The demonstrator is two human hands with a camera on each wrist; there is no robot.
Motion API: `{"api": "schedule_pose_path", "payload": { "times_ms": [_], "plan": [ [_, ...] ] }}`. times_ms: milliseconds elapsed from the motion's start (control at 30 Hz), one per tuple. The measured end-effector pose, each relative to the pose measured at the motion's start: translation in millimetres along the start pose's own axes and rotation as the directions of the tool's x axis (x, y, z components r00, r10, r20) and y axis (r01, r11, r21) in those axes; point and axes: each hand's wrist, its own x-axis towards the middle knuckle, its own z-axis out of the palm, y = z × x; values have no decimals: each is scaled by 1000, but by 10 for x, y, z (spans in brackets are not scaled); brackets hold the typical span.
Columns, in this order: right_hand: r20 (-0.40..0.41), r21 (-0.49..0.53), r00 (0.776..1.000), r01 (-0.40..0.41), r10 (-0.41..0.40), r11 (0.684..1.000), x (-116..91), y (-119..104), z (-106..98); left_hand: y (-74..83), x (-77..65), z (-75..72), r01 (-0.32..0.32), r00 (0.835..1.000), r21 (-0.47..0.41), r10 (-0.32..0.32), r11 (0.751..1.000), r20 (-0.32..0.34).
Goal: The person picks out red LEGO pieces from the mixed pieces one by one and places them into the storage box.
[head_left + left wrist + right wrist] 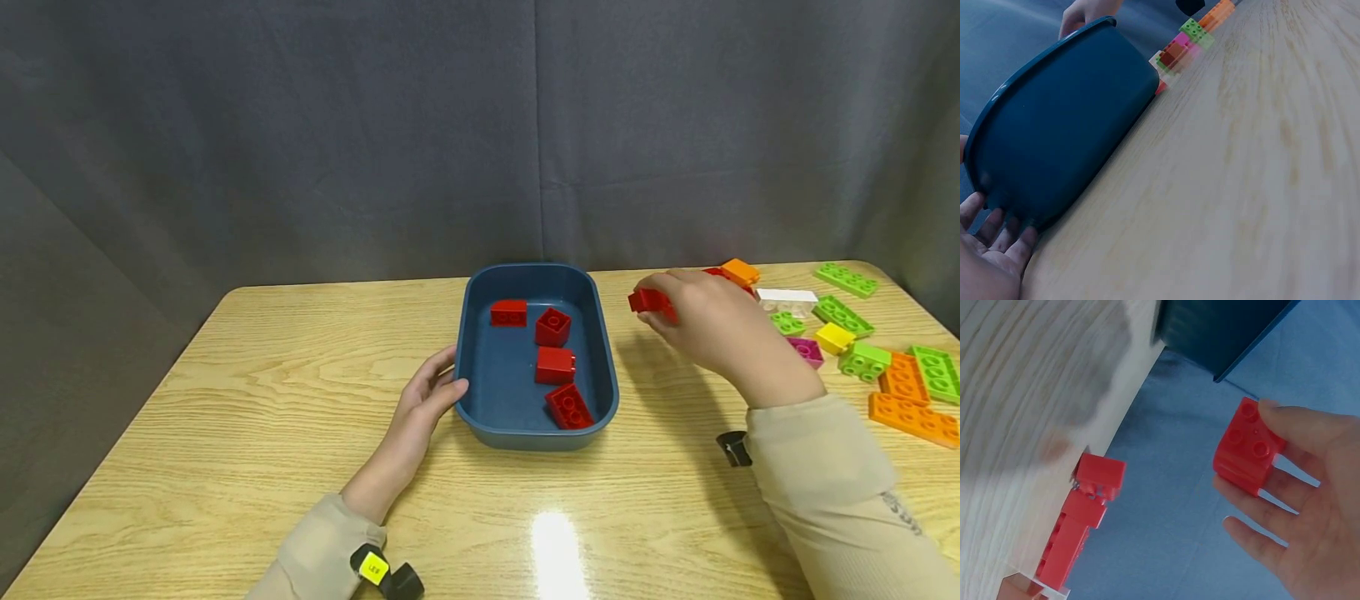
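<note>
My right hand (712,321) pinches a red toy brick (1249,447) between thumb and fingers, held up to the right of the blue tub (498,437). In the right wrist view the brick shows round studs and one curved side. My left hand (420,400) grips the tub's left wall, the thumb at the rim and the fingers spread against the outside. Inside the tub lie several red bricks (555,365), spaced apart on its floor. More red bricks (1069,534) stand near the table's far edge, mostly hidden behind my right hand in the head view.
At the table's right lie several loose bricks: a white one (786,302), a yellow one (835,337), a magenta one (806,352), green plates (846,279) and a long orange plate (913,420). A dark grey curtain (375,142) hangs behind the wooden table (262,400).
</note>
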Motion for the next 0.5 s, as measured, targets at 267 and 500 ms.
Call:
{"api": "schedule_pose_path", "payload": {
  "times_ms": [267, 500],
  "plan": [
    [-95, 3, 989, 112, -111, 994, 37, -118, 20, -5, 4, -2, 3, 1000, -1, -3, 1000, -1],
    [-147, -20, 971, 186, -187, 982, 55, -208, 54, -5, 6, -1, 8, 1000, -4, -8, 1000, -2]
  ]
}}
